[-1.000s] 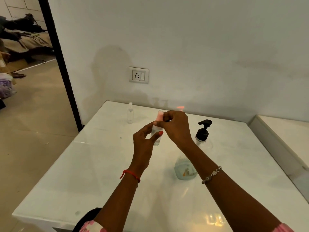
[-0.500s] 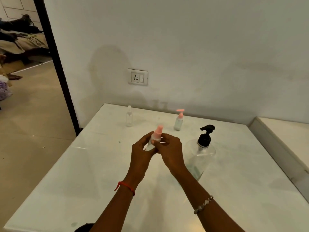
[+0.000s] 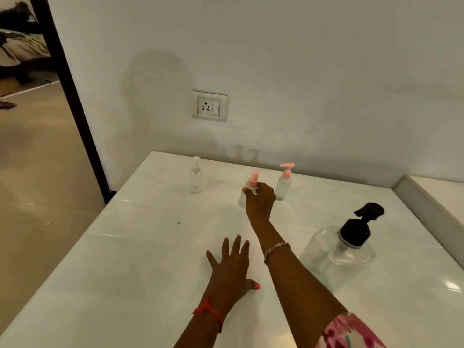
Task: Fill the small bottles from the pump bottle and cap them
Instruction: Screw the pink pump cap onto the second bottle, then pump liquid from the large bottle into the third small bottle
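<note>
Right hand (image 3: 259,202) stretched out far across the white table (image 3: 125,272), fingers pinching the pink-capped small bottle (image 3: 248,189), upright just beside a second pink-capped bottle (image 3: 283,184). Left hand (image 3: 229,267) flat on the table, fingers spread. Pump bottle (image 3: 346,247) near right.

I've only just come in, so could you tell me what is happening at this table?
A person is filling and capping small bottles. The right hand holds a pink-capped small bottle beside another capped one at the table's far side. The left hand lies flat, empty. A clear-capped bottle and the pump bottle stand apart.
</note>
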